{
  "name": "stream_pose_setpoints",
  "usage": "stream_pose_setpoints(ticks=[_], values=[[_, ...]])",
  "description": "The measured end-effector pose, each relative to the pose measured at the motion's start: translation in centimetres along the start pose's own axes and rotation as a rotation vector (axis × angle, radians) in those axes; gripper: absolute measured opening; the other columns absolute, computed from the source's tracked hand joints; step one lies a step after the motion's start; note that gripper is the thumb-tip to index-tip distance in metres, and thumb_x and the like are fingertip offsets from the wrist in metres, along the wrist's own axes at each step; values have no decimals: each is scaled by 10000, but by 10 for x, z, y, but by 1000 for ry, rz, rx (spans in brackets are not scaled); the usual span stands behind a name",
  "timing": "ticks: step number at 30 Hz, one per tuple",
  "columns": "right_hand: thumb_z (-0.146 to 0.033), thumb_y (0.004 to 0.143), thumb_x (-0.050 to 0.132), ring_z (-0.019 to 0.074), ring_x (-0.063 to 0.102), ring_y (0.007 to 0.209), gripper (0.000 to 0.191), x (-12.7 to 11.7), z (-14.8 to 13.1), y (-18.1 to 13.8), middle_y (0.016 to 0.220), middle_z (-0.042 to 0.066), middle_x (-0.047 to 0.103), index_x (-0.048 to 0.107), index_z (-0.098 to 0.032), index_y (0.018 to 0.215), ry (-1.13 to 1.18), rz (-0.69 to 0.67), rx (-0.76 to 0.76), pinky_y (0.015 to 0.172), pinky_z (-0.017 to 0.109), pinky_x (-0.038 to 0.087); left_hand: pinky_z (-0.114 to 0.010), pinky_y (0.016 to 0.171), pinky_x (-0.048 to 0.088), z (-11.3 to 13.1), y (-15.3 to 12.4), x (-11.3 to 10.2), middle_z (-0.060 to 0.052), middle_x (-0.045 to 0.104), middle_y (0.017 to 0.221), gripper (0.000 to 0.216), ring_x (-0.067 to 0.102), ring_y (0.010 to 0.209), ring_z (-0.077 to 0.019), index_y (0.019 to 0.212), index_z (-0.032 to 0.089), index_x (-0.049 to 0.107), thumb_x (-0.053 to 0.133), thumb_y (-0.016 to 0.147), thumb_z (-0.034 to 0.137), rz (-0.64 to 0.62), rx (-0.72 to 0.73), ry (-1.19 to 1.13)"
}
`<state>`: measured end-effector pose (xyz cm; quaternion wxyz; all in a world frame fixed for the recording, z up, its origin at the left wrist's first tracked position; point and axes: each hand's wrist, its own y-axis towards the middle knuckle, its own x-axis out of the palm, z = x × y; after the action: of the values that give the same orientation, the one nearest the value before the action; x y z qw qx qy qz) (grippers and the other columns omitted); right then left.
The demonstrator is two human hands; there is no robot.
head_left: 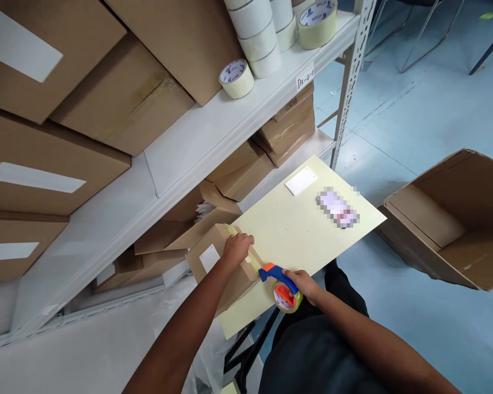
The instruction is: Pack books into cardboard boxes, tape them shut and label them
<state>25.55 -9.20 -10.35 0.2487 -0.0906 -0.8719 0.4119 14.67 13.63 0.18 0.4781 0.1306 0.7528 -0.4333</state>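
Note:
A cardboard box point(239, 285) with a white label stands on the pale yellow tabletop point(285, 232), at its near left end. My left hand point(237, 248) holds the box at its top, fingers bent over a strip of yellowish tape. In my right hand point(306, 284) is the handle of a blue and orange tape dispenser point(280, 274), loaded with a roll of tape point(290, 301). The dispenser's head meets the right edge of the box, where the tape strip ends. My left forearm hides part of the box.
A white card point(301, 180) and a blurred-out phone-like object point(337, 208) lie on the tabletop. Left, a metal shelf point(181, 158) carries cardboard boxes point(119, 104) and tape rolls point(236, 79). A large open carton point(427, 219) stands on the floor at right.

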Motion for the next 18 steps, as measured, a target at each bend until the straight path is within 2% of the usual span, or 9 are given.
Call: stream_pose_setpoints(ticks=[3, 7, 10, 12, 14, 16, 18], values=[[-605, 850, 657, 204, 683, 647, 475, 0, 7, 2, 653, 74, 742, 752, -151, 750, 22, 1, -10, 666, 302, 531, -324, 875, 470, -11, -12, -2, -24, 766, 1046, 270, 676, 1037, -211, 1021, 273, 719, 505, 912, 149, 57, 34, -143], [-616, 833, 673, 219, 704, 685, 468, 2, 15, 5, 666, 73, 750, 750, -159, 768, 66, -7, -17, 699, 315, 553, -316, 902, 508, -16, -40, 4, -9, 779, 1054, 281, 696, 1005, -198, 1081, 267, 708, 460, 951, 263, 212, 26, -501], [-604, 837, 672, 218, 710, 687, 453, 4, 20, 6, 669, 72, 752, 744, -160, 781, 100, -13, -25, 704, 313, 559, -394, 1045, 458, -13, -66, 13, -35, 761, 1150, 380, 665, 1105, -212, 1223, 250, 668, 365, 999, 297, 263, 107, -513], [-588, 845, 669, 217, 712, 687, 437, 6, 21, 5, 677, 75, 754, 741, -160, 790, 125, -23, -30, 704, 312, 562, -468, 1171, 321, -10, -78, 18, -62, 721, 1256, 386, 620, 1200, -235, 1289, 240, 637, 426, 999, 384, 227, 262, -378], [-569, 854, 668, 217, 715, 691, 422, 7, 21, 3, 703, 84, 762, 740, -157, 799, 135, -32, -31, 709, 313, 568, -507, 1213, 213, -7, -82, 20, -96, 678, 1332, 501, 574, 1276, -280, 1297, 231, 636, 565, 923, 557, 135, 399, -214], [-541, 869, 663, 217, 721, 705, 405, 9, 19, 2, 760, 99, 777, 746, -148, 817, 146, -35, -14, 720, 316, 577, -518, 1190, 224, -5, -79, 19, -135, 669, 1334, 706, 558, 1292, -332, 1270, 210, 654, 667, 776, 714, 23, 468, -76], [-507, 884, 658, 217, 724, 709, 385, 10, 18, 0, 802, 112, 784, 750, -137, 830, 175, -42, 17, 725, 317, 585, -516, 1138, 286, -3, -71, 17, -168, 693, 1269, 811, 589, 1234, -365, 1230, 183, 678, 718, 667, 765, -91, 494, 32]])
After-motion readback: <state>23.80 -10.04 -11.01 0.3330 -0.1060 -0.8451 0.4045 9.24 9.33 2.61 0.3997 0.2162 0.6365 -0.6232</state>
